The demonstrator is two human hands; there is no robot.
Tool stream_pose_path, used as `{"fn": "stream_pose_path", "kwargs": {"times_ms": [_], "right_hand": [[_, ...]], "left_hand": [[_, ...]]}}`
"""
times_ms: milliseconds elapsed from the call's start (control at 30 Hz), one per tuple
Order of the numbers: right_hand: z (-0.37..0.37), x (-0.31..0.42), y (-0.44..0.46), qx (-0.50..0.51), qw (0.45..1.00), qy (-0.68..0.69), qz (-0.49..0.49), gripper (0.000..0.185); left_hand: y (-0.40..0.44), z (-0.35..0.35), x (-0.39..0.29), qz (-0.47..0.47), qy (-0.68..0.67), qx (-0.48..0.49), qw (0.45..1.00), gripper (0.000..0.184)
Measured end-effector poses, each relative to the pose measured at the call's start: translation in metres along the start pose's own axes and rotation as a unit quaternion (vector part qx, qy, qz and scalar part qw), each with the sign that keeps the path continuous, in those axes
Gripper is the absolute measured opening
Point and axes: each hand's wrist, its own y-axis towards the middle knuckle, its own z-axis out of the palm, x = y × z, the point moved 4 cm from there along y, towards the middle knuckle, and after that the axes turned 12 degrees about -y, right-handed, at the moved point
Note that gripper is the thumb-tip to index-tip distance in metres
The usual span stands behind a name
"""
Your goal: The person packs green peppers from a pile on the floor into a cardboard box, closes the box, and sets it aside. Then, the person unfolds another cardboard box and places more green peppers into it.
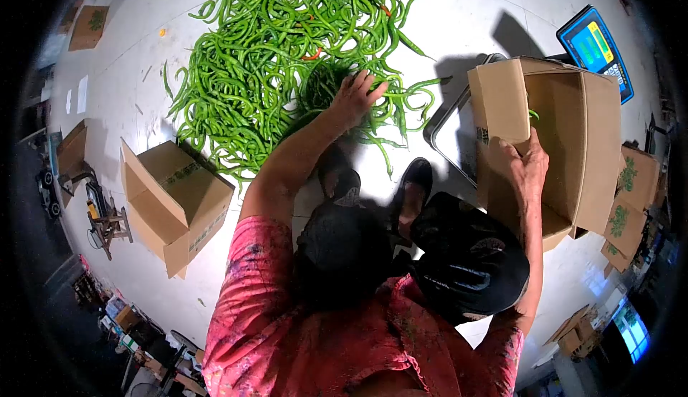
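A wide heap of long green chili peppers [244,74] lies on the floor before me, with a few red ones among them. My left hand [356,97] rests at its near right side, fingers apart and touching the peppers; what lies under the palm is hidden. On the right, my right hand [529,169] grips the flap of an open cardboard box [600,132], thumb outside and fingers inside. A bit of green pepper [534,115] shows just above those fingertips. The box stands on a scale platform [448,139], mostly covered by it.
The scale's blue display [595,44] rises behind the box. Another open cardboard box [183,182] lies at the left. Flattened cardboard [634,189] leans at far right. My feet [414,189] are close to the heap. A small wooden stool [107,218] is at far left.
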Motion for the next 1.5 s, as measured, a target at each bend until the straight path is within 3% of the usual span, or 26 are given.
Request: {"fn": "stream_pose_path", "kwargs": {"times_ms": [33, 133, 167, 267, 400, 500, 633, 733, 767, 867, 967, 1033, 1067, 1133, 1200, 1267, 1367, 1433, 1467, 1500], "right_hand": [[0.002, -0.002, 0.0, 0.008, 1.0, -0.011, 0.018, 0.041], [-0.002, 0.006, 0.0, -0.002, 1.0, 0.001, 0.007, 0.041], [-0.002, 0.006, 0.0, 0.001, 1.0, 0.005, 0.008, 0.04], [0.001, 0.006, 0.0, 0.006, 1.0, 0.013, 0.007, 0.04], [0.002, 0.001, -0.001, 0.013, 0.999, -0.027, 0.016, 0.04], [0.0, 0.004, 0.001, 0.01, 0.999, -0.036, 0.021, 0.042], [-0.002, 0.009, -0.001, 0.004, 1.0, -0.011, 0.011, 0.043], [-0.004, 0.015, -0.002, 0.016, 0.999, -0.015, 0.029, 0.045], [-0.003, 0.011, -0.001, 0.015, 0.999, -0.014, 0.024, 0.045], [0.001, 0.006, 0.0, 0.0, 1.0, 0.014, -0.003, 0.045], [0.0, 0.01, -0.004, -0.012, 0.999, 0.021, -0.021, 0.045], [0.003, 0.006, -0.005, -0.03, 0.998, -0.023, -0.041, 0.043], [0.001, 0.006, -0.006, -0.02, 0.999, -0.031, -0.038, 0.043], [-0.001, 0.013, -0.007, -0.001, 0.998, -0.046, -0.032, 0.043], [-0.006, 0.013, -0.008, 0.023, 0.998, -0.039, -0.037, 0.051], [-0.01, 0.009, -0.005, 0.086, 0.995, -0.057, -0.001, 0.057], [-0.031, 0.018, -0.002, 0.022, 0.979, -0.191, -0.073, 0.055], [-0.059, 0.047, -0.008, 0.005, 0.966, -0.241, -0.094, 0.049], [-0.075, 0.067, -0.015, -0.046, 0.968, -0.202, -0.144, 0.046], [-0.083, 0.079, -0.017, -0.034, 0.975, -0.149, -0.16, 0.046]], "left_hand": [[-0.002, 0.002, 0.0, 0.007, -0.012, -0.005, 1.0, 0.119], [-0.008, 0.008, -0.007, -0.053, -0.059, 0.116, 0.99, 0.119], [-0.02, 0.027, -0.004, -0.024, 0.034, 0.061, 0.997, 0.121], [-0.038, 0.001, -0.014, -0.002, -0.027, 0.067, 0.997, 0.075], [-0.036, 0.004, -0.02, -0.001, -0.024, 0.093, 0.995, 0.065], [-0.016, 0.031, -0.009, -0.061, -0.056, 0.231, 0.969, 0.055], [-0.023, 0.046, -0.002, -0.01, -0.062, 0.163, 0.985, 0.055], [-0.028, 0.053, -0.003, -0.043, -0.065, 0.272, 0.959, 0.055], [-0.042, 0.056, -0.002, -0.014, -0.103, 0.185, 0.977, 0.059], [-0.022, 0.007, -0.011, -0.096, -0.16, 0.267, 0.945, 0.064], [-0.023, -0.027, -0.001, -0.187, -0.247, 0.172, 0.935, 0.065], [-0.024, -0.052, 0.015, -0.236, -0.309, 0.146, 0.91, 0.063], [-0.028, -0.067, 0.022, -0.277, -0.429, 0.116, 0.852, 0.063], [-0.037, -0.098, 0.032, -0.342, -0.64, 0.053, 0.686, 0.062], [-0.035, -0.145, 0.03, -0.315, -0.723, -0.015, 0.614, 0.061], [-0.025, -0.195, 0.023, -0.293, -0.752, -0.064, 0.587, 0.059], [-0.016, -0.246, 0.02, -0.302, -0.712, -0.091, 0.627, 0.051], [-0.009, -0.276, 0.012, -0.267, -0.764, -0.142, 0.571, 0.045], [-0.006, -0.285, 0.012, -0.247, -0.789, -0.156, 0.541, 0.045], [0.0, -0.298, 0.005, -0.221, -0.813, -0.168, 0.511, 0.044]]}}
